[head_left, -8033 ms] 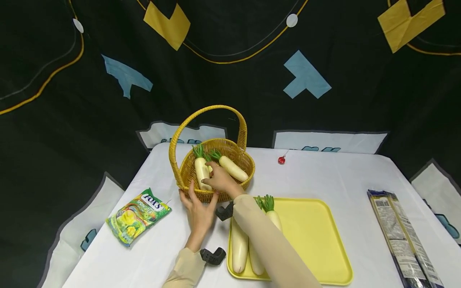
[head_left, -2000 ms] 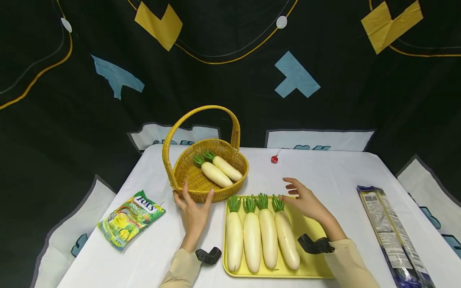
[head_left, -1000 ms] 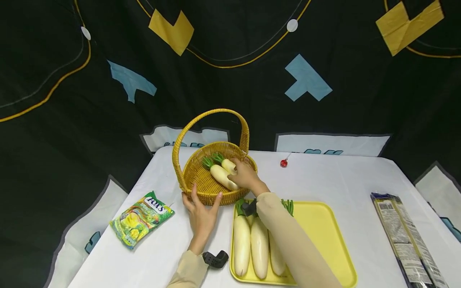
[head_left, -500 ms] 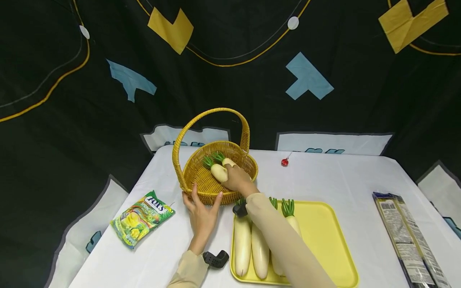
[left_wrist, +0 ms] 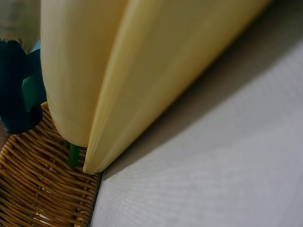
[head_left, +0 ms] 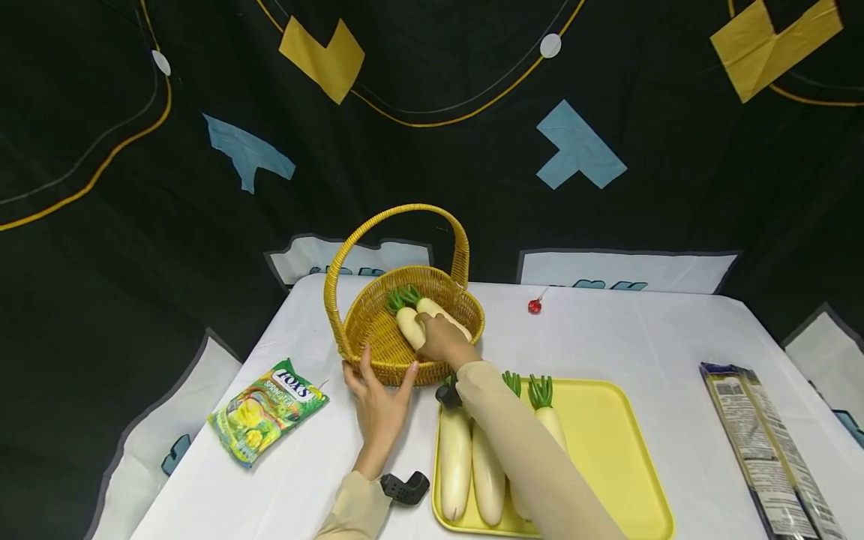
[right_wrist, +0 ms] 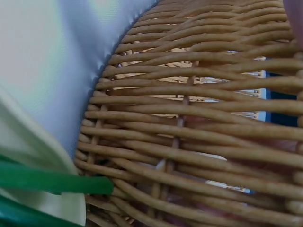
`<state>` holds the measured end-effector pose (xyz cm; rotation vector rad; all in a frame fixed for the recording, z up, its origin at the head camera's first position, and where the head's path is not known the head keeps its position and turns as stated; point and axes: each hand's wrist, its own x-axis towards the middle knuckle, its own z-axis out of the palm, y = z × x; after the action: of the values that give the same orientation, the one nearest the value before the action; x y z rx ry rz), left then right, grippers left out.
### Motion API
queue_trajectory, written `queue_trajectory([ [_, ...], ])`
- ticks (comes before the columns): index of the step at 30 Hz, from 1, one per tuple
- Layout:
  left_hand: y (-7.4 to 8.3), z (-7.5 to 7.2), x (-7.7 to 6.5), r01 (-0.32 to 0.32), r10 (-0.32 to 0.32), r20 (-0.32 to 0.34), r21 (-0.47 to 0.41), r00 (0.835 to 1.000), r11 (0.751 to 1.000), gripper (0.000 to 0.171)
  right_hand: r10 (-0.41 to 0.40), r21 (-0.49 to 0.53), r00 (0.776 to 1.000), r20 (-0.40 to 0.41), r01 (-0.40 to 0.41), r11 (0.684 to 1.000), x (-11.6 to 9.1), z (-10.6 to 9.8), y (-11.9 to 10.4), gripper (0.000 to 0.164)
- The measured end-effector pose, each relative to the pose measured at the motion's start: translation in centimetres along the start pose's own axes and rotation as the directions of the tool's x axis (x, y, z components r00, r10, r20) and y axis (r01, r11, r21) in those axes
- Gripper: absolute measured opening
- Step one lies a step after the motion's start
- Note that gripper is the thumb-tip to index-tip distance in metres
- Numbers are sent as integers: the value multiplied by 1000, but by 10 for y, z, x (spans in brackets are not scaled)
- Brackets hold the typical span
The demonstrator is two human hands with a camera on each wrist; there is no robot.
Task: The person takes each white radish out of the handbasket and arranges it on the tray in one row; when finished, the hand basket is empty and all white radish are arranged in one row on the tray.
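Observation:
A tan wicker basket (head_left: 378,337) with a tall handle holds two white radishes with green tops. My right hand (head_left: 442,343) reaches inside and grips the front radish (head_left: 409,325), covering part of it. The rear radish (head_left: 445,309) lies slanted behind that hand. Spread fingers of my left hand (head_left: 379,405) rest against the basket's near wall and rim. Several more white radishes (head_left: 455,469) lie side by side on a yellow tray (head_left: 607,450), partly hidden under my right sleeve. Woven wicker (right_wrist: 180,118) fills most of the right wrist view.
A green candy bag (head_left: 268,411) lies left of the basket. Behind the tray is a red lollipop (head_left: 535,306). A long flat packet (head_left: 769,450) lies at the right. A dark curtain (head_left: 432,165) hangs behind the table.
Earlier the basket held three radishes; two were there by two seconds ago. My right hand then moved from above the tray into the basket and gripped the front radish, which has turned slightly.

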<state>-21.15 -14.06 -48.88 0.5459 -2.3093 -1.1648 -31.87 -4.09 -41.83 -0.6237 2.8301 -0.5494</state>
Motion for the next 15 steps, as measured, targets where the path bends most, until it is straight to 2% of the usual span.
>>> queue_trajectory([
  [6, 0, 0, 0, 3, -3, 4, -7, 1000, 1000, 88, -25, 100, 1000, -3, 25, 995, 1, 0, 3, 72],
  [15, 0, -1, 0, -3, 3, -4, -7, 1000, 1000, 88, -26, 221, 1000, 14, 22, 975, 0, 0, 5, 73],
])
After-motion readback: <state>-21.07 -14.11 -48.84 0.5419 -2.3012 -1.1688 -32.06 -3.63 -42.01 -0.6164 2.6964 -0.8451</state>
